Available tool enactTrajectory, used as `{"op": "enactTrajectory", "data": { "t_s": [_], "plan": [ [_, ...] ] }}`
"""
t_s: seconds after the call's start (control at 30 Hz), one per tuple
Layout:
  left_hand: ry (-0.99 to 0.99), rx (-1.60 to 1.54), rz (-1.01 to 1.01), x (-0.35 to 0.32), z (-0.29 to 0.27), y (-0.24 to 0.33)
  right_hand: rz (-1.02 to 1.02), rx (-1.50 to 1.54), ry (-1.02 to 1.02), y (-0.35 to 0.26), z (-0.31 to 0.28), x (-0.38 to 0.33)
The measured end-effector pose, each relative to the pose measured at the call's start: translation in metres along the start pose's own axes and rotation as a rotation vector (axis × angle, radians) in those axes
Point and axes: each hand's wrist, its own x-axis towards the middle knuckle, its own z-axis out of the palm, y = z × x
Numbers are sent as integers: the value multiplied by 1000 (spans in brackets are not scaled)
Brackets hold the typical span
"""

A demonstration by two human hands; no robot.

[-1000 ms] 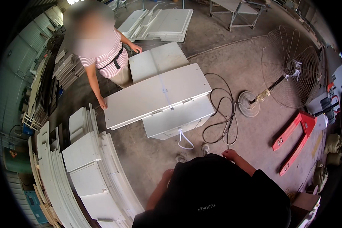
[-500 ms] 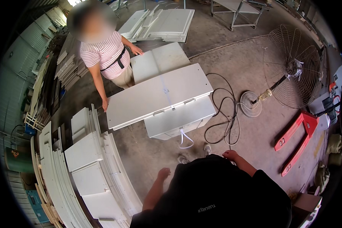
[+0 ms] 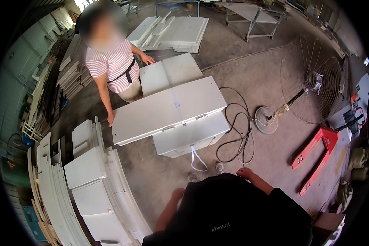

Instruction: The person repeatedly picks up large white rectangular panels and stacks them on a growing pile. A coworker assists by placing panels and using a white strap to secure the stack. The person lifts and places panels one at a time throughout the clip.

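Note:
My left hand hangs low beside my dark shirt with its fingers curled in, and no object shows in it. On the other side, my right hand is also loosely curled, close to the shirt's edge, with nothing visible in it. Both are apart from the furniture ahead. Nearest is a white cabinet lying low, a white strap looping from its front. Across it lies a long white panel stack with two metal handles, a strap running over it. A co-worker's hand touches its left end.
Behind lies another pale cabinet, where the co-worker's other hand rests. White boards are stacked at left. To the right are a black hose, a standing fan and red pallet-jack forks. More panels lie at the back.
The whole view has shifted slightly, with the near cabinet and panels sitting a little lower and farther left. Both my hands stay low by my body, and the co-worker's hands keep their places.

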Motion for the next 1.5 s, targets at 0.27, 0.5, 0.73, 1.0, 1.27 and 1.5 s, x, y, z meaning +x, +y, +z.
{"op": "enactTrajectory", "data": {
  "t_s": [0.27,0.5,0.73,1.0,1.27,1.5],
  "plan": [
    [-8,88,105,-6,-8,-25,11,-20,4,-15,-4,-10],
    [-6,140,161,7,-2,-44,-122,-233,1,0,-6,4],
    [-130,132,172,21,-5,-43,-35,-216,-62,-14,-12,-4],
    [23,-3,137,12,-1,-40,-56,-76,-52,-11,-6,-8],
    [15,121,190,-11,14,-47,-18,-89,-28,-25,-11,-13],
    [-67,162,135,-13,28,-60,-2,-109,-54,-39,-12,-14]
  ]
}}
